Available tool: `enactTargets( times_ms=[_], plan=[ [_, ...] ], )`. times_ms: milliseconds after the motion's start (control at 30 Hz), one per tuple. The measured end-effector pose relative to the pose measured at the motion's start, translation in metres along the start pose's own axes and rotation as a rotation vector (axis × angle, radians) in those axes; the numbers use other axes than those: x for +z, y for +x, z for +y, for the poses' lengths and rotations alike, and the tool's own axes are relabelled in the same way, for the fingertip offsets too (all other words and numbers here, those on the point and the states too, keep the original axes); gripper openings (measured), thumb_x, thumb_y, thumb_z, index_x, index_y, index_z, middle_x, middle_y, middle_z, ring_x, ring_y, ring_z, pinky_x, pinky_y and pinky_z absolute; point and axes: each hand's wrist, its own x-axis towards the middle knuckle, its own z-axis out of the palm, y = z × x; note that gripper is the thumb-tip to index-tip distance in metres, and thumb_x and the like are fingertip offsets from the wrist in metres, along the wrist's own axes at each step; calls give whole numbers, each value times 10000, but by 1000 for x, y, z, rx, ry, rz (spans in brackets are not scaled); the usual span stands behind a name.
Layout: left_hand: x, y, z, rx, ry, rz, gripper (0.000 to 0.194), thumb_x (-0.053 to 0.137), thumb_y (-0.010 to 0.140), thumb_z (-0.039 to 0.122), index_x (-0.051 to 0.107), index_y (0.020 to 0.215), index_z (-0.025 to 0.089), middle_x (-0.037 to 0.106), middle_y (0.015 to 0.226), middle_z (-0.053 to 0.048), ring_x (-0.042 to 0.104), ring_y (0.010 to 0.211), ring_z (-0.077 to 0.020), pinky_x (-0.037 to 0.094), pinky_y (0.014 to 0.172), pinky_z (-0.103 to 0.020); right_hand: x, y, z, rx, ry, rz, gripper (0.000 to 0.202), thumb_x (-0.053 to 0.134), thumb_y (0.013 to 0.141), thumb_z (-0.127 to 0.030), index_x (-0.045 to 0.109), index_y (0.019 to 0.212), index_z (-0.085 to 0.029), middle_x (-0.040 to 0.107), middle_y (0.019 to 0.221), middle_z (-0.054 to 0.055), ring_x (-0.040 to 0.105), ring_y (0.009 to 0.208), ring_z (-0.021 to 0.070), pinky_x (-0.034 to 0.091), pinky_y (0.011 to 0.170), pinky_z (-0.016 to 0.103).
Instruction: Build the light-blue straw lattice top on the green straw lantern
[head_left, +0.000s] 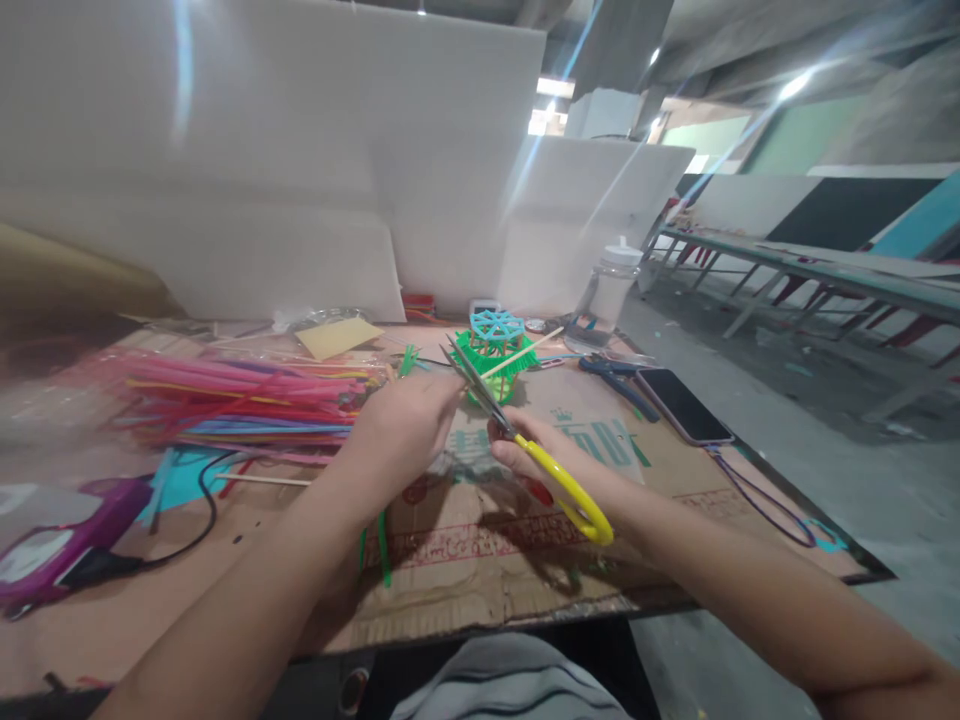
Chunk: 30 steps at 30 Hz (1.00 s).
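My left hand (412,415) pinches one end of a thin pale wooden stick (529,348), which slants up to the right. My right hand (540,455) is closed on scissors with yellow handles (566,490). Their blades point up and left and cross the stick near my left fingers; whether they touch it I cannot tell. Just behind stands a small craft piece with a light blue lattice top (496,325), a green fringed layer (529,362) and a green base partly hidden by the blades.
Colourful pipe cleaners (247,400) lie at left, near a purple and white glue gun (75,540) with a black cable. Cardboard (450,560) covers the table before me. Pliers (619,382), a phone (684,405) and a clear bottle (607,290) stand or lie at right.
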Motion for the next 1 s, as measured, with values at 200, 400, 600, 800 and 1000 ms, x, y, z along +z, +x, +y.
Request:
enactTargets(
  times_ms=[200,400,600,800,1000],
  plan=[
    [-5,1,-15,-145,-2,-26,242,466,995,227,701,1010,171,777,908,-95,729,820,-283,473,661,-335,4,13,-10,120,0,-30,574,606,803,-749,509,954,-204,452,633,-63,382,500,97,297,470,250],
    [0,-3,0,37,22,55,201,484,966,163,640,841,171,722,746,-73,688,701,-247,449,615,-319,-7,15,-10,-81,26,-42,682,668,743,-767,571,1066,-175,556,841,3,498,723,134,426,637,268],
    [8,-6,7,136,98,139,207,457,943,80,640,893,163,711,750,-72,671,677,-245,453,603,-336,-7,4,-3,-47,41,-23,610,723,748,-682,547,1045,-178,551,887,6,498,751,136,437,678,279],
    [9,-4,13,76,-62,38,199,477,943,102,663,961,172,749,861,-72,697,780,-234,478,681,-324,-3,10,-1,12,9,43,444,617,861,-631,542,919,-196,476,620,-59,417,504,97,356,479,237],
    [-4,3,-15,-321,-501,32,202,486,980,256,644,876,186,680,775,-38,630,747,-207,439,683,-306,-18,10,-3,57,-94,27,407,523,933,-619,546,909,-213,459,492,-80,402,368,103,315,398,238]
  ],
)
